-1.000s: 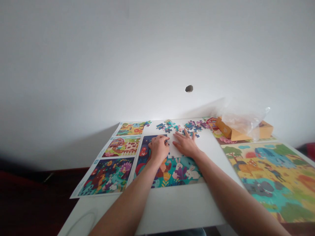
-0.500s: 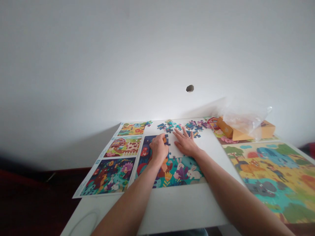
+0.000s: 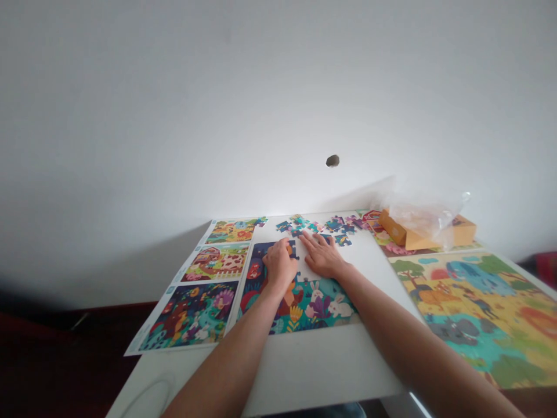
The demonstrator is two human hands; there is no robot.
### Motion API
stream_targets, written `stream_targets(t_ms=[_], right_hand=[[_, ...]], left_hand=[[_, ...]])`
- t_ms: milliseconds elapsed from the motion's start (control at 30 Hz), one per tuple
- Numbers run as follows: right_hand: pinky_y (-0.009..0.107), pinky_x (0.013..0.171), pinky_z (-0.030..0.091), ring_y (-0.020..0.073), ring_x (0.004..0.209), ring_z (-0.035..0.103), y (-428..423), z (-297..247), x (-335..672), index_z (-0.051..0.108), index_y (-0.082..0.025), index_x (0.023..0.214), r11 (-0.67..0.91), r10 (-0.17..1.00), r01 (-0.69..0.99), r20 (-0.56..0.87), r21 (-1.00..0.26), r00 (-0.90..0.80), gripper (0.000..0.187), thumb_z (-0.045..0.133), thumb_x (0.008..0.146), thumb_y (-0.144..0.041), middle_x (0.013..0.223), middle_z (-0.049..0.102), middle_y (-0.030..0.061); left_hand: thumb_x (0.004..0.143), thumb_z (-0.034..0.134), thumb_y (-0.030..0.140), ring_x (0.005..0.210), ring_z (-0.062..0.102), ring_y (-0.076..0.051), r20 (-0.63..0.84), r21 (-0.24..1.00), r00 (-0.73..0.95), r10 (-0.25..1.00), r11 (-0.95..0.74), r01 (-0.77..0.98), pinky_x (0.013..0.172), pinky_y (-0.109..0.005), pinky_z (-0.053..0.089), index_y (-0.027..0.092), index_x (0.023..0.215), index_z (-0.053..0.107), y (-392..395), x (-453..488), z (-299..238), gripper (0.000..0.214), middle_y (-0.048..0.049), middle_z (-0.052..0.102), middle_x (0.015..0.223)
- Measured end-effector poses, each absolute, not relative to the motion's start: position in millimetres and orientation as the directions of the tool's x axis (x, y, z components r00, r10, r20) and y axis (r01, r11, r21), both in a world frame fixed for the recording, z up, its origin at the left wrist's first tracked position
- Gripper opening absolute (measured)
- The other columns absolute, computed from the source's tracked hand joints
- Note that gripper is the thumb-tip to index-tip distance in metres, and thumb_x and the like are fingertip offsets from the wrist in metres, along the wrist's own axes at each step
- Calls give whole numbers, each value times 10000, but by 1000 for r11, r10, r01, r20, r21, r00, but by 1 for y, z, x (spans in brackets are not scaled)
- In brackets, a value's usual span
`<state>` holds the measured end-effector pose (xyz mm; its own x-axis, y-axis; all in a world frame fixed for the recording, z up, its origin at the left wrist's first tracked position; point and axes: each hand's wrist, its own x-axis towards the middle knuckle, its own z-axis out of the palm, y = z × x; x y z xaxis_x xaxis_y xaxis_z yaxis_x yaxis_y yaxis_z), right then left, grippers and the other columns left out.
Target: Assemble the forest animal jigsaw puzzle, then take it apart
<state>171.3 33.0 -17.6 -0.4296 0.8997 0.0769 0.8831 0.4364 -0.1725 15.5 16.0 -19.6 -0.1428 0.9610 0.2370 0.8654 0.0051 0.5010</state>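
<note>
While the puzzle (image 3: 319,307) lies part-built on the table (image 3: 304,371), the left hand (image 3: 281,264) bends its fingers over the puzzle's dark section — cannot tell whether they grip a piece. The right hand (image 3: 322,256) spreads released fingers at the puzzle's unfilled corner. Loose pieces (image 3: 335,224) lie beyond the puzzle; sheet (image 3: 217,261) left of it; box (image 3: 463,233) — bag (image 3: 420,212) on top — to its right.

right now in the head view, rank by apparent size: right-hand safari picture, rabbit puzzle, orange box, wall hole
Largest to smallest:
1. safari picture
2. rabbit puzzle, partly hidden
3. orange box
4. wall hole
</note>
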Motion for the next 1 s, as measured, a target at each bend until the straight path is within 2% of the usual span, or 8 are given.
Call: stream_targets(t_ms=[167, 267, 333, 500, 667, 767, 867, 1000], right_hand=[[608, 1083, 239, 335, 1386, 310, 38, -19, 172, 284, -277, 1534, 433, 901, 880, 127, -195, -415, 630, 324, 909, -349, 1588, 306, 2], [635, 1097, 204, 325, 1366, 341, 38, -18, 174, 311, -296, 1520, 426, 904, 878, 142, -216, -404, 618, 334, 902, -312, 1560, 364, 2], [661, 1111, 153, 326, 1390, 310, 38, -18, 174, 299, -298, 1524, 417, 908, 883, 138, -215, -395, 623, 341, 902, -296, 1568, 348, 12], [724, 1105, 39, 343, 1483, 89, 39, -20, 173, 223, -286, 1550, 466, 885, 858, 95, -216, -456, 592, 293, 969, -376, 1611, 244, 15], [721, 1107, -24, 329, 1458, 200, 38, -21, 172, 327, -297, 1506, 467, 884, 851, 136, -239, -447, 557, 305, 986, -495, 1566, 347, 35], [732, 1101, 6, 331, 1478, 142, 39, -22, 171, 355, -289, 1492, 477, 879, 850, 145, -223, -455, 541, 288, 995, -490, 1585, 308, 36], [737, 1097, 27, 339, 1495, 48, 39, -24, 171, 295, -285, 1523, 488, 873, 845, 130, -217, -471, 562, 254, 1002, -494, 1609, 249, 34], [726, 1101, 12, 337, 1493, 65, 39, -23, 170, 315, -309, 1512, 474, 880, 852, 129, -221, -457, 547, 288, 997, -491, 1580, 318, 35]], left_hand=[[730, 515, 11, 1160, 584, -226, 238, 558, -162, 958, 2, 830, 967, -359, 423, 199, 1235, 542, 17, 12, -19, 539, -78, 657, 1224], [725, 517, 7, 1146, 595, -210, 242, 586, -172, 955, -2, 811, 970, -340, 427, 192, 1239, 533, 18, 12, -19, 547, -77, 652, 1233], [725, 507, 2, 1152, 593, -215, 242, 585, -180, 953, 4, 811, 972, -345, 428, 195, 1237, 537, 18, 12, -19, 548, -77, 651, 1235], [726, 515, 13, 1171, 585, -221, 236, 573, -181, 955, 13, 820, 970, -355, 426, 206, 1241, 535, 18, 13, -20, 550, -78, 654, 1227], [731, 519, 18, 1152, 593, -220, 236, 572, -179, 955, 12, 820, 949, -356, 426, 207, 1244, 533, 17, 12, -20, 546, -78, 657, 1223], [734, 526, 22, 1151, 593, -222, 224, 570, -176, 958, 18, 821, 946, -359, 424, 205, 1235, 535, 17, 13, -18, 534, -76, 657, 1221], [736, 538, 27, 1161, 588, -220, 213, 566, -184, 960, 32, 824, 954, -350, 418, 210, 1229, 537, 17, 13, -18, 525, -71, 659, 1219], [733, 530, 20, 1148, 594, -220, 216, 574, -191, 958, 33, 818, 954, -353, 422, 214, 1227, 538, 19, 13, -20, 530, -69, 658, 1221]])
